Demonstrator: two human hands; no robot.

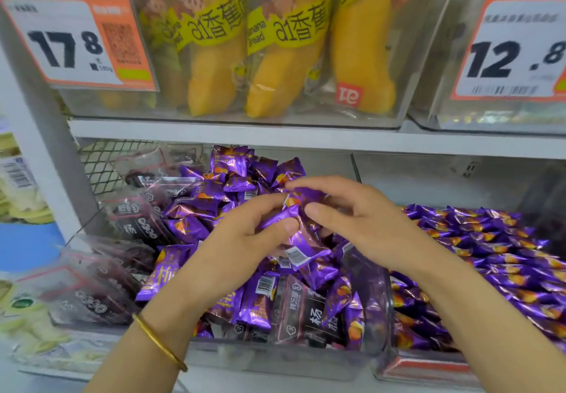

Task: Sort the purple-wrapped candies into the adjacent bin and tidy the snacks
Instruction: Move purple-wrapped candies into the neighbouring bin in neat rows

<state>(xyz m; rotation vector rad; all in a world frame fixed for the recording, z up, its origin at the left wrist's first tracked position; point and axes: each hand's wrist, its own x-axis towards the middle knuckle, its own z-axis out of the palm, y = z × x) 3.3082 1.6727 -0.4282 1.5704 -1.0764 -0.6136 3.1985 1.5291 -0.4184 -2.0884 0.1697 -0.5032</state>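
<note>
My two hands meet over the mixed bin. My left hand curls round a small bunch of purple candies, too bunched to count. My right hand pinches one more at the top of it. Below lie many loose purple candies among dark packs. The right bin, touching this one, holds only purple ones. One bangle circles my left wrist. Above stand at least three banana breads and two price tags.

both hands pinching purple candies — over mixed bin
</note>
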